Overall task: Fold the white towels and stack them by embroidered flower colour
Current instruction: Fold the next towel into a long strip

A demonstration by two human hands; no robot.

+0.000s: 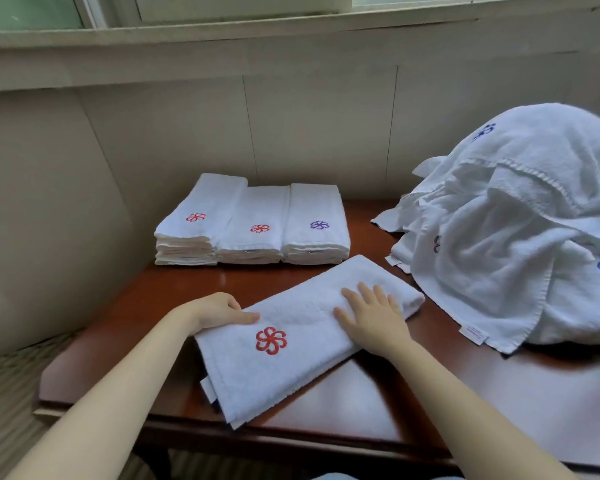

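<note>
Folded towel (302,327) on table (361,403); three stacks (253,230) behind; heap (520,220) right.

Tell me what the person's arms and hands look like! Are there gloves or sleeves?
No gloves and no sleeves! The left hand and right hand are bare. The left forearm and right forearm are bare too, right down to the picture's bottom edge. No watch, bracelet or ring shows, and no markings.
</note>
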